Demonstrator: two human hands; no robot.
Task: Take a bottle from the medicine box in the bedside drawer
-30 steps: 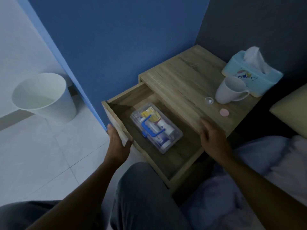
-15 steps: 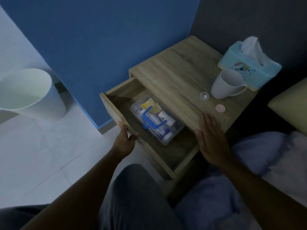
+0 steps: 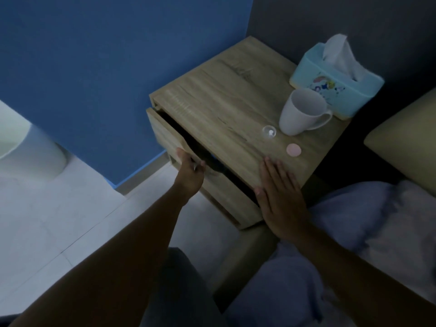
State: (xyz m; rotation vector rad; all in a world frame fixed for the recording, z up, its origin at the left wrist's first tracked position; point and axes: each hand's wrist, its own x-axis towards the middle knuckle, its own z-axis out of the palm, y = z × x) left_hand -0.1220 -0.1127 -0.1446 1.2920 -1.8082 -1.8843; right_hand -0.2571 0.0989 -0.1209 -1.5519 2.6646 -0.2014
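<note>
The wooden bedside table [image 3: 224,102] stands against the blue wall. Its top drawer [image 3: 165,135] is almost pushed in, leaving only a narrow dark gap. My left hand [image 3: 190,171] is on the drawer front, thumb on the outside and fingers curled over its top edge into the gap. The medicine box is hidden inside; only a sliver of blue [image 3: 213,157] shows beside my fingers. No bottle is visible. My right hand [image 3: 280,199] lies flat, fingers spread, on the table top's near corner.
On the table top stand a white mug [image 3: 302,112], a light blue tissue box [image 3: 335,83], a small clear cap [image 3: 269,132] and a pink disc [image 3: 293,150]. A white bin [image 3: 28,156] stands on the tiled floor at left. A pillow [image 3: 405,142] and bedding [image 3: 354,220] lie at right.
The drawer has slid from wide open to nearly shut, with my left hand on its front. The medicine box has gone out of sight. My right hand has stayed on the table top.
</note>
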